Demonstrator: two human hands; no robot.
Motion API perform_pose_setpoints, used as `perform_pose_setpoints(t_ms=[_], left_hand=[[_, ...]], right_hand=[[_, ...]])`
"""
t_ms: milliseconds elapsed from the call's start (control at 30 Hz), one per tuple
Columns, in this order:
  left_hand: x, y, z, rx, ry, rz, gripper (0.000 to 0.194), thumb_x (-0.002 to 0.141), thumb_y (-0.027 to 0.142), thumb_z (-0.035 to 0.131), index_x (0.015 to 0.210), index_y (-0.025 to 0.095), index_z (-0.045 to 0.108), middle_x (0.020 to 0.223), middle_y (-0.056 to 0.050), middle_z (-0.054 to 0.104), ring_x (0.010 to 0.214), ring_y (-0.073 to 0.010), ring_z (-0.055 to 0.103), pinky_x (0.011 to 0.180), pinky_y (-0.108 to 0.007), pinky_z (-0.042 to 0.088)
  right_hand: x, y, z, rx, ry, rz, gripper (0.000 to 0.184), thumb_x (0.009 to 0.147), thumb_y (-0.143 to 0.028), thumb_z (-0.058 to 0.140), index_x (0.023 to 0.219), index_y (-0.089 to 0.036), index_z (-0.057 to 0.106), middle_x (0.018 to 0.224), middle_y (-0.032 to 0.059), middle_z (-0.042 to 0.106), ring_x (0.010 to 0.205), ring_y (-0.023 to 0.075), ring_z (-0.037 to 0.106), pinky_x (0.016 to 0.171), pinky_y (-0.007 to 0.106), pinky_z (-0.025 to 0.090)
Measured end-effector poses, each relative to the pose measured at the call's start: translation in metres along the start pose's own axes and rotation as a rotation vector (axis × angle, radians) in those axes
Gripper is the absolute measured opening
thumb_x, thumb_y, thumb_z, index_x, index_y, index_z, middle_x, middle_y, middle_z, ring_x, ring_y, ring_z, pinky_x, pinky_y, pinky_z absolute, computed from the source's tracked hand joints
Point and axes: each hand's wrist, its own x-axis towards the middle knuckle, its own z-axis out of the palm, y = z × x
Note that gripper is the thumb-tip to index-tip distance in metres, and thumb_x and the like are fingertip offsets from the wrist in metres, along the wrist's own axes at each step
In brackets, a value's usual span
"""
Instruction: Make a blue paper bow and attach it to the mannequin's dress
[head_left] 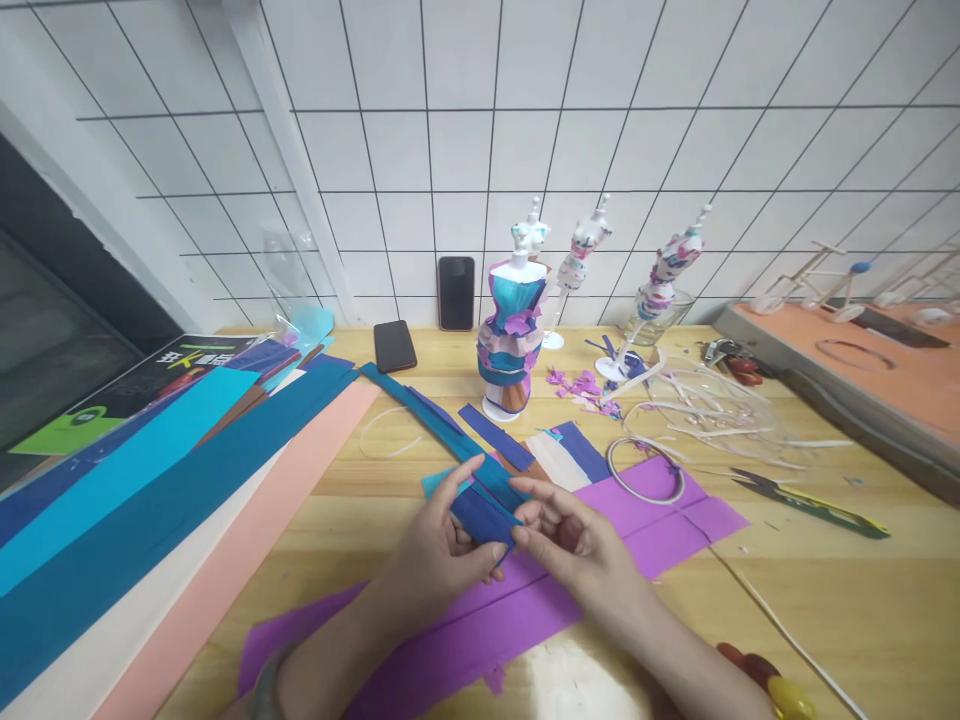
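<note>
My left hand point(461, 540) grips a folded dark blue crepe paper piece point(482, 512) between thumb and fingers. At the same piece's right edge, my right hand point(559, 530) pinches with thumb and fingertips. Just behind my fingers a long teal paper strip point(427, 418) runs back to the left. Below both hands lies a wide purple paper sheet point(675, 515) on the table. Beyond them stands a small white dress form point(517, 290) wrapped in teal, pink, purple and brown paper. Blue, white and brown paper pieces point(566, 455) lie between it and my right hand.
Long paper strips point(187, 500) cover the left side. Two phones point(394, 346) are at the back. Two more mini dress forms point(670, 270), a wire coil point(645, 470), tangled white strips point(720, 410) and yellow-green snips point(810, 503) sit to the right, near an orange board point(840, 350).
</note>
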Motion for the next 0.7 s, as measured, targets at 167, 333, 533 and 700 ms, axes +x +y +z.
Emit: perform_pose_setpoints(t_ms=[167,333,533,700], left_hand=[[0.0007,-0.0010,0.0006,-0.038,-0.043,0.002,0.083,0.069,0.012,0.064,0.135,0.018,0.014,0.076,0.000,0.061,0.064,-0.0121,0.058,0.067,-0.029,0.047],[-0.0002,-0.0015,-0.0017,0.001,-0.069,0.022,0.078,0.069,0.011,0.064,0.134,0.022,0.022,0.091,-0.003,0.059,0.081,-0.0151,0.058,0.076,-0.030,0.045],[-0.0019,0.0041,-0.0043,-0.005,-0.043,0.019,0.075,0.071,0.019,0.063,0.134,0.024,0.023,0.105,-0.005,0.056,0.088,-0.0175,0.055,0.077,-0.029,0.044],[-0.0019,0.0036,-0.0075,0.286,0.046,0.020,0.075,0.065,0.016,0.065,0.132,0.025,0.032,0.104,-0.004,0.057,0.078,-0.0162,0.054,0.068,-0.027,0.043]], right_hand=[[0.0006,-0.0024,-0.0004,0.001,0.003,0.025,0.039,0.073,-0.031,0.065,0.107,-0.019,0.052,0.073,-0.0016,0.055,0.067,0.0128,0.055,0.065,0.027,0.043],[0.0016,-0.0043,-0.0018,-0.016,0.010,0.030,0.038,0.074,-0.026,0.063,0.109,-0.019,0.049,0.073,-0.0025,0.053,0.067,0.0112,0.052,0.064,0.026,0.041],[0.0006,-0.0026,-0.0027,-0.053,-0.018,0.008,0.039,0.075,-0.022,0.061,0.111,-0.019,0.047,0.073,-0.0022,0.055,0.065,0.0112,0.052,0.062,0.025,0.040],[-0.0019,-0.0024,-0.0003,-0.115,-0.060,-0.015,0.039,0.076,-0.021,0.059,0.113,-0.019,0.046,0.074,-0.0003,0.057,0.067,0.0138,0.054,0.064,0.029,0.042]])
